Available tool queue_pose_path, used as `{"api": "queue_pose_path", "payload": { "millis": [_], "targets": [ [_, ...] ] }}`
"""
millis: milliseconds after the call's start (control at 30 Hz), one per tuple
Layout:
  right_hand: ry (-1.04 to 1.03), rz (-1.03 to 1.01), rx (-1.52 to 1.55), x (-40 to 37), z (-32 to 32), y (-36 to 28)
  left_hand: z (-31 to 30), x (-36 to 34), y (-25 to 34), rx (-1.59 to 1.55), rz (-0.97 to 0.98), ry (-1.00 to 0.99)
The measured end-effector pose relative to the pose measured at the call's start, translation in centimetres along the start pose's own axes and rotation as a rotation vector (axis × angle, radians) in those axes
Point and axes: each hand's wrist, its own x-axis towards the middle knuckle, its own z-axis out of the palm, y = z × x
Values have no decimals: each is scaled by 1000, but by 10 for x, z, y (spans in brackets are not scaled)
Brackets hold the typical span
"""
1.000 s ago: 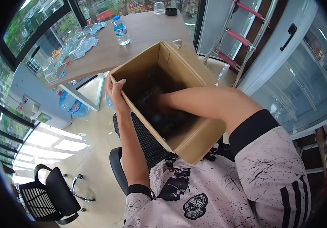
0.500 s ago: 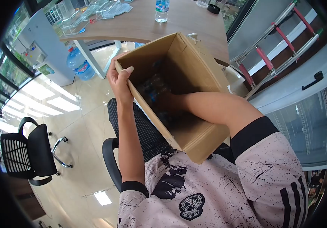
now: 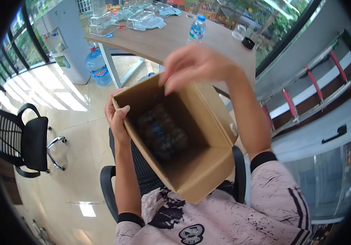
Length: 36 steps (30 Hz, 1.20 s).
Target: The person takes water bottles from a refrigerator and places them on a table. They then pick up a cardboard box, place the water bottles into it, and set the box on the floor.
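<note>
A brown cardboard box [image 3: 218, 118] sits tilted on my lap, its open top facing me. My left hand [image 3: 118, 118] is closed around the box's left edge, thumb on the inner side of the rim. Down in the shadowed box lie clear plastic bottles [image 3: 163, 132] with bluish labels; how many is hard to make out. Over the far rim hovers my right hand [image 3: 198, 67], bent at the fingers and smeared by motion. Nothing shows clearly in it. Behind it on the table stands a water bottle [image 3: 197, 28] with a blue cap.
Clear plastic packaging [image 3: 143, 19] lies on the wooden table [image 3: 167, 38], with a black lid [image 3: 247, 43] near its right end. A large water jug [image 3: 98, 67] stands on the floor by the dispenser. An office chair [image 3: 32, 139] is left; a ladder [image 3: 312, 85] leans right.
My right hand has come up out of the box and now hangs above its far rim. The box, still in my left hand, appears slightly lower and further left in view.
</note>
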Motion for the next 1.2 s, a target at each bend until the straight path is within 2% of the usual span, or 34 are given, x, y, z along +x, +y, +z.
{"api": "queue_pose_path", "payload": {
  "millis": [67, 133, 200, 233, 300, 333, 400, 433, 533, 667, 733, 767, 833, 900, 967, 1033, 1100, 1200],
  "targets": [
    [462, -403, 248, -13, -63, 44, 0, -6, 5, 57, -31, -2],
    [1131, -212, 158, -9, -104, 92, 1, -11, 4, 104, -28, 6],
    [1459, 21, 12, -2, -139, 159, 9, -12, 6, 104, -41, 15],
    [1453, 11, 13, 3, -147, 182, 9, -10, 4, 126, -13, -11],
    [1564, 179, -541, 16, -153, 207, 9, -9, -2, 105, -39, -20],
    [1563, 162, -541, 24, -152, 206, 10, -8, -5, 106, -23, -20],
    [1594, 321, -712, 43, -143, 206, 14, -5, -10, 57, -93, -29],
    [1600, 308, -709, 52, -138, 205, 16, -4, -12, 59, -81, -34],
    [1608, 335, -736, 72, -133, 209, 18, 1, -19, 47, -140, -56],
    [1551, 368, -795, 72, -163, 231, 24, 2, -21, 52, -149, -86],
    [1363, 285, -695, 62, -176, 229, 22, 4, -30, 53, -150, -87],
    [1350, 283, -697, 59, -179, 229, 20, 3, -33, 52, -160, -91],
    [1410, 82, -678, 52, -177, 219, 23, 5, -28, 48, -148, -84],
    [1197, 57, -410, 38, -180, 191, 20, 6, -28, 74, -141, -88],
    [941, -200, -143, 30, -165, 137, 17, 5, -26, 53, -150, -63],
    [803, -298, -126, 22, -137, 72, 14, 5, -19, 95, -108, -67],
    [538, -315, -194, 10, -113, 17, 9, 4, -13, 80, -88, -82],
    [162, -377, -357, 4, -66, -29, 2, 1, -1, 66, -55, -47]
  ]
}}
